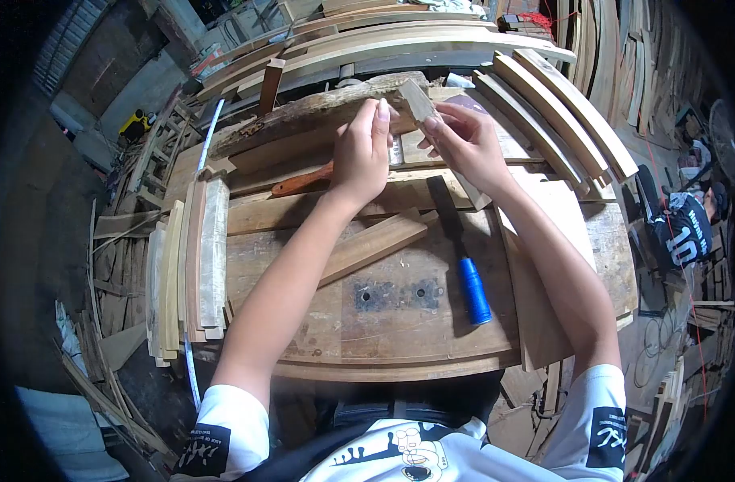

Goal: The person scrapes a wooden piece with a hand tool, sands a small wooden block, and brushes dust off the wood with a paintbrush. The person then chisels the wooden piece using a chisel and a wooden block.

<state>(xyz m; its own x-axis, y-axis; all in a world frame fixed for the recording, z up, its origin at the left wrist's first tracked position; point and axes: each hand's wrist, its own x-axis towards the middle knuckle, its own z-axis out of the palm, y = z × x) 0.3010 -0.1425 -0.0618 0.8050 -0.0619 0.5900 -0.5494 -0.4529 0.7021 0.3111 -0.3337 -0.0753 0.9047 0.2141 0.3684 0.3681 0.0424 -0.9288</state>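
My right hand (473, 146) is closed on a short wooden piece (418, 101), gripped by the thumb and fingers above the bench. Part of that piece is hidden behind the fingers. Just left of it, my left hand (362, 157) is raised with its fingers pinched together; what they hold, if anything, I cannot make out. Below the hands, a chisel with a blue handle (475, 291) lies on the workbench (303, 341). A loose wooden strip (375, 247) rests diagonally beside it. Near my left wrist lies a tool with a reddish-brown wooden handle (300, 182), partly covered.
Upright boards (214, 257) line the bench's left edge, beside a blue-white strip (209, 136). Curved wooden pieces (572, 112) are stacked at the right. A rough-edged plank (303, 116) and long boards lie behind. Another person (682, 233) is at the far right.
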